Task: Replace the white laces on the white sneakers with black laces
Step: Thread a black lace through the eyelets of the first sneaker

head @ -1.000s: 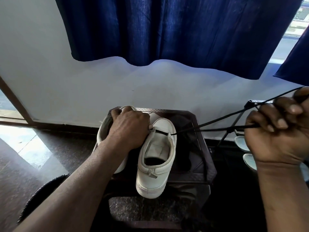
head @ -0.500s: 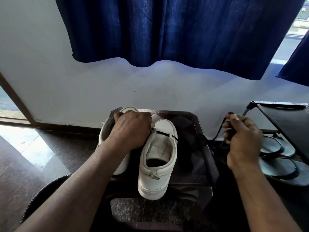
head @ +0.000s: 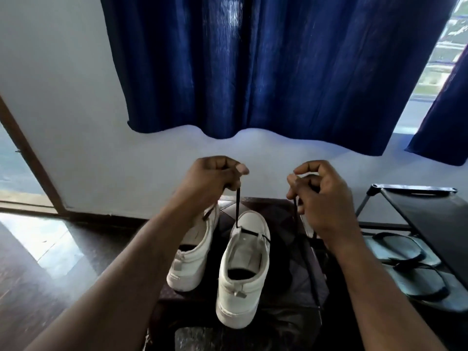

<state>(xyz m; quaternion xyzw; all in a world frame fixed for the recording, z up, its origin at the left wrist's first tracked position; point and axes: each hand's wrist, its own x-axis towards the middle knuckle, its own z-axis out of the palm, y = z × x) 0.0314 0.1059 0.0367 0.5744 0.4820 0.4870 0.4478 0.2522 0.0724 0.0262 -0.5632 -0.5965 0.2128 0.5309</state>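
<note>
I see the left hand [head: 215, 178] curled, its fingers pinching one end of the black lace [head: 238, 209]. The lace hangs straight below them to the front eyelets of the white sneaker [head: 243, 269]. The right hand [head: 319, 196] curls round the other end.

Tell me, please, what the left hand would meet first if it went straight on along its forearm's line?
Probably the white wall just below the curtain hem, though depth is unclear; nothing shows between it and the left hand.
</note>
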